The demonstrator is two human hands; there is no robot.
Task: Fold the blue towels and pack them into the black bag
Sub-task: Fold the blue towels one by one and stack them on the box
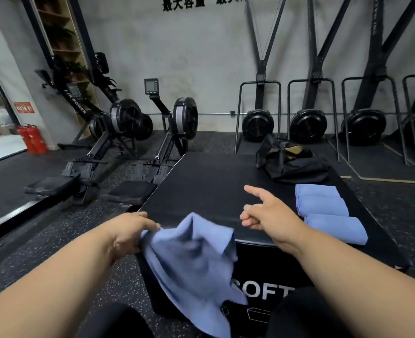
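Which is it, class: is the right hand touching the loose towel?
Apart. The head view shows black box top between the right hand and the loose towel, which the left hand grips.

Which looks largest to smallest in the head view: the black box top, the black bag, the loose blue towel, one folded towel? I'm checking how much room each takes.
1. black box top
2. loose blue towel, though nearness to the camera inflates it
3. black bag
4. nearest folded towel
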